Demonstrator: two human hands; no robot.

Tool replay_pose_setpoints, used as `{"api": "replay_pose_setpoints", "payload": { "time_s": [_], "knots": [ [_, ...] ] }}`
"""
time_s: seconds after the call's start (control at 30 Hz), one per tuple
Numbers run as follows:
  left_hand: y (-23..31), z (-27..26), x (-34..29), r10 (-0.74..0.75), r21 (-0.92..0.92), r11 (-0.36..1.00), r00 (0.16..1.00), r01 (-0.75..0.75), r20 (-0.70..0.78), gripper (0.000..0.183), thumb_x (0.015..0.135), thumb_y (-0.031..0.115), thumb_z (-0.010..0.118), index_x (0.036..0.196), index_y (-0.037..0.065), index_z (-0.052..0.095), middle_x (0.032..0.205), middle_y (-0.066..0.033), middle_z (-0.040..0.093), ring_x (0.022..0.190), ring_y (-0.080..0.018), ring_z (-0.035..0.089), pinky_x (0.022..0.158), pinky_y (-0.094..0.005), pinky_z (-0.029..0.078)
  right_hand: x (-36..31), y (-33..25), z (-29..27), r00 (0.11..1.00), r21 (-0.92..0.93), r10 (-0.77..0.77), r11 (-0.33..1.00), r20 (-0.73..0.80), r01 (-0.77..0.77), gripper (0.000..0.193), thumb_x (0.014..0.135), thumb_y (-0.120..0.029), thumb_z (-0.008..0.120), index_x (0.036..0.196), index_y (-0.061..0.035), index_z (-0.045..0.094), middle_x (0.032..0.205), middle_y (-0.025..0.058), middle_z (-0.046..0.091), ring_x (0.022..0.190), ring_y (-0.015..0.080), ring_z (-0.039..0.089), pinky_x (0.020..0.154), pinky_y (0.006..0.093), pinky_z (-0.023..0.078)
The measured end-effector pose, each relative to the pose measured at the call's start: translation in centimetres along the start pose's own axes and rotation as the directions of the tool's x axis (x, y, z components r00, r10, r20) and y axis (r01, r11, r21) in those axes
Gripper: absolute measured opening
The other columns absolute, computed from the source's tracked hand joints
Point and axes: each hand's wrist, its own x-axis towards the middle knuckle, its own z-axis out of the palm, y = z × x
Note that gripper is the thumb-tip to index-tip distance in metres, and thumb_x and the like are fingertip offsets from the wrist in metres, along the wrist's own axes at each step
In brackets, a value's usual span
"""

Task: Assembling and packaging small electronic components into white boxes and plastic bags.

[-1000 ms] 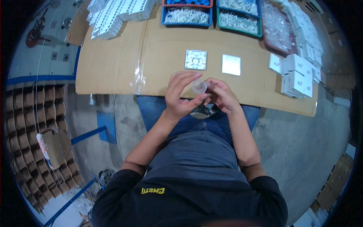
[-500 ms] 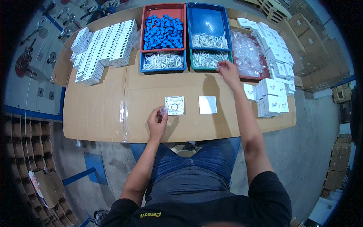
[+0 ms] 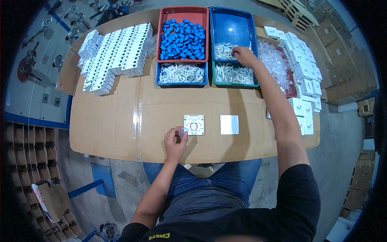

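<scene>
- The left hand [image 3: 174, 139] rests near the front edge of the table [image 3: 121, 121]. Its fingers pinch a small clear cap-like part [image 3: 182, 130], so it stays just beside the square white plate with the open back [image 3: 194, 124], almost touching its left edge.
- That plate lies flat with its inner side up, likely so small parts can go into it. A plain white square cover [image 3: 229, 124] lies near it on the right, not touching it.
- The right hand [image 3: 244, 55] reaches far over to the blue tray of small white parts [image 3: 231, 28]. Its fingers curl down into the pile. I cannot tell if they are pinching a piece yet.
- The trays sit side by side at the back, so each kind of part stays apart: blue pieces in the red tray [image 3: 183, 38], white sticks in the low blue tray [image 3: 181, 74] and more white pieces in the green tray [image 3: 235, 74].
- White boxes stand in neat rows on the left [image 3: 115, 54] and in stacks on the right [image 3: 302, 68], out of the way of the middle.
- Clear bags [image 3: 275, 60] lie in another red tray beside the right arm. The arm hides part of them.
- The clear part is very small and hard to make out. The little bits inside the plate are too small to tell.
</scene>
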Motion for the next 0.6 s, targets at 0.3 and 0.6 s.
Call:
{"api": "replay_pose_setpoints", "payload": {
  "time_s": [0.3, 0.6],
  "knots": [
    [0.1, -0.1, 0.2, 0.004, 0.01, 1.0, 1.0, -0.004, -0.006, 0.025, 0.079, 0.013, 0.079, 0.102, 0.005, 0.07, 0.087, -0.007, 0.065, 0.079, -0.0214, 0.06, 0.073, -0.0349, 0.049, 1.8, 2.2, -2.6, 0.999, 0.008, 0.035, 0.999, -0.004, -0.035, 0.016, 0.087, -0.01, 0.06, 0.098, -0.0051, 0.072, 0.1, 0.0188, 0.072, 0.096, 0.0377, 0.068, 0.084, 0.0458, 0.054],
    [0.2, 0.1, 0.0, -0.025, -0.026, 0.999, 1.0, 0.025, 0.002, 0.026, 0.079, 0.011, 0.078, 0.102, 0.005, 0.069, 0.088, -0.0072, 0.065, 0.081, -0.0225, 0.059, 0.074, -0.0346, 0.049, 1.7, -0.2, 0.1, 0.967, -0.11, 0.068, 0.989, -0.244, -0.098, 0.014, 0.084, -0.02, 0.069, 0.091, -0.0081, 0.072, 0.097, 0.0161, 0.072, 0.094, 0.0374, 0.068, 0.082, 0.0467, 0.054]
  ]
}}
